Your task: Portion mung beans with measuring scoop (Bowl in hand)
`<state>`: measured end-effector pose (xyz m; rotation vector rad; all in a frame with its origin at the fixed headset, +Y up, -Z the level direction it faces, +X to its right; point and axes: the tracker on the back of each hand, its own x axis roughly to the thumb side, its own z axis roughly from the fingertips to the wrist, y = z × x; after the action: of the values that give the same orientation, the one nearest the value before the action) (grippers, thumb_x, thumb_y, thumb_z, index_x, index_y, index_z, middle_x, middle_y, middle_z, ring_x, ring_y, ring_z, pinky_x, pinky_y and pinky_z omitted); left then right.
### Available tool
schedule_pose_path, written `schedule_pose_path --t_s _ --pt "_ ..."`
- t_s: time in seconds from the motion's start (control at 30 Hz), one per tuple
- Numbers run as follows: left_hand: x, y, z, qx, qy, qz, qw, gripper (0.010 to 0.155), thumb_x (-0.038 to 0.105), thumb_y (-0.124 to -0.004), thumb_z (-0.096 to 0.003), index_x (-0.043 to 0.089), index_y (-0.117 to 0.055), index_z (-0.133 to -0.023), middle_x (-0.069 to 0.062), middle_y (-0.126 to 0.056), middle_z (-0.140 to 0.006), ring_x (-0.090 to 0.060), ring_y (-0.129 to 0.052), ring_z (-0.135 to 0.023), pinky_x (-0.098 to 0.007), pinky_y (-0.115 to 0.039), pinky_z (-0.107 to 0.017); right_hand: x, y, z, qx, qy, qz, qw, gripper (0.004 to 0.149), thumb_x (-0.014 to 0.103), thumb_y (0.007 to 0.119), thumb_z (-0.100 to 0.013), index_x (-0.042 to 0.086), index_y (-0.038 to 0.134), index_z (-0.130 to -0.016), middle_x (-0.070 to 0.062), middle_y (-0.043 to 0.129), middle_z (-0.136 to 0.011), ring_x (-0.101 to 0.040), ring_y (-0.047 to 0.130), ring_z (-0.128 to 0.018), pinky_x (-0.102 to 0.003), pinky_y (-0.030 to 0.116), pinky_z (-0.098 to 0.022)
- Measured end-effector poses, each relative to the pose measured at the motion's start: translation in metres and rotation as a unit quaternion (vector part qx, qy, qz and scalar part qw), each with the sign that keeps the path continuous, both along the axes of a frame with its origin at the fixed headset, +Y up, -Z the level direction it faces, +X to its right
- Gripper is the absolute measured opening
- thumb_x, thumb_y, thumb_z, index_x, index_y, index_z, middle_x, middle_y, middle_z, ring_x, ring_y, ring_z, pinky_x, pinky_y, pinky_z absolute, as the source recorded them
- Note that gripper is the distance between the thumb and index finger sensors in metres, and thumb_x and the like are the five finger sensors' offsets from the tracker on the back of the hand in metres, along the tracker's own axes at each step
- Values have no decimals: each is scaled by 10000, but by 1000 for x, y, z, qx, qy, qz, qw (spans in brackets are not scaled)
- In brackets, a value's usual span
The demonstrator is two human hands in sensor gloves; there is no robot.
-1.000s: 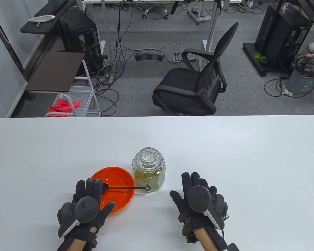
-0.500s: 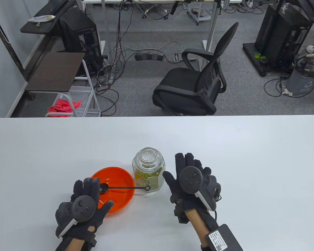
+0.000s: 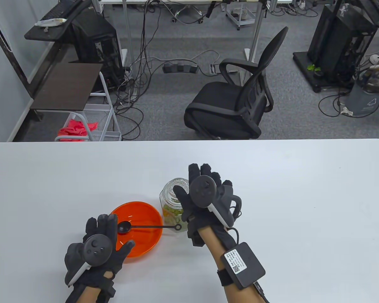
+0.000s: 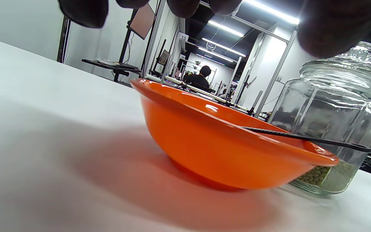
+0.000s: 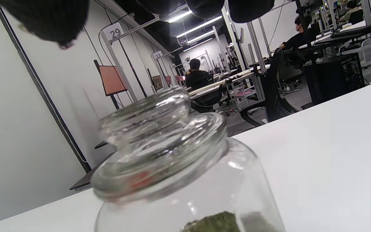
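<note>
On the white bench [image 3: 271, 189], the right hand [image 3: 205, 197] hovers above the glass jar [image 3: 173, 208], its fingers spread and nearly straight, so this grip is apart and holds nothing. In the right wrist view the glass lid [image 5: 159, 129] sits on the jar directly below the dark fingertips [image 5: 50, 19], with clear air between them. The jar stands upright, its long axis vertical, and the mung beans [image 4: 317, 175] fill only its lowest part.

Just left of the jar, touching or nearly so, stands the orange bowl [image 3: 145, 236], right way up on the bench. The left hand [image 3: 96, 249] lies over the bowl's near left rim with fingers extended and thumb out toward the bowl; this grip too is apart, and whether the fingers touch the rim cannot be told. In the left wrist view the fingertips [image 4: 82, 11] hang above the bowl without closing on it.

The black measuring scoop [image 3: 148, 226] lies across the bowl, its long axis running left to right: the round cup sits inside, just ahead of the left fingers, and the thin handle crosses the right rim so that its ringed end reaches the foot of the jar, below the right wrist. That handle lies between the two hands.

Beyond the bench a black office chair [image 3: 237, 104] stands on the grey floor.
</note>
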<state>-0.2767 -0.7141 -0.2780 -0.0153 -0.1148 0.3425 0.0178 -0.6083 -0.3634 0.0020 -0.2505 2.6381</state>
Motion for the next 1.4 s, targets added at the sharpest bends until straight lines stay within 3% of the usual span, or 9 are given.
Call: schedule_pose_path --t_s 0.33,0.57,1.0,1.4 --pt "0 0 0 -5 -4 4 1000 917 691 -637 -499 215 -192 -1144 -134 -188 -1143 -603 -242 -1066 -725 -485 -730 -27 -28 -26 -74 14 43 996 854 567 807 -428 162 461 -1095 -221 437 -1125 -516 525 -1011 -813 330 -654" --pt "-1 0 -1 -7 -5 7 1000 916 691 -636 -499 216 -193 -1144 -133 -188 -1142 -602 -243 -1065 -726 -485 -728 -35 -40 -31 -67 17 62 996 851 517 853 -423 136 474 -1083 -239 519 -1078 -507 614 -955 -808 357 -652" --pt "-2 0 -1 -12 -4 20 1000 914 691 -635 -500 213 -194 -1144 -135 -190 -1142 -603 -248 -1064 -724 -488 -728 -36 -40 -27 -30 16 32 999 830 480 882 -406 81 541 -1049 -285 581 -991 -522 632 -892 -814 339 -645" --pt "-2 -1 -1 -13 -6 23 1000 913 692 -632 -503 214 -192 -1145 -132 -189 -1143 -603 -247 -1065 -725 -486 -728 -24 -18 -15 -1 0 -10 1000 828 476 880 -405 85 540 -1050 -281 573 -993 -518 626 -896 -804 358 -648"
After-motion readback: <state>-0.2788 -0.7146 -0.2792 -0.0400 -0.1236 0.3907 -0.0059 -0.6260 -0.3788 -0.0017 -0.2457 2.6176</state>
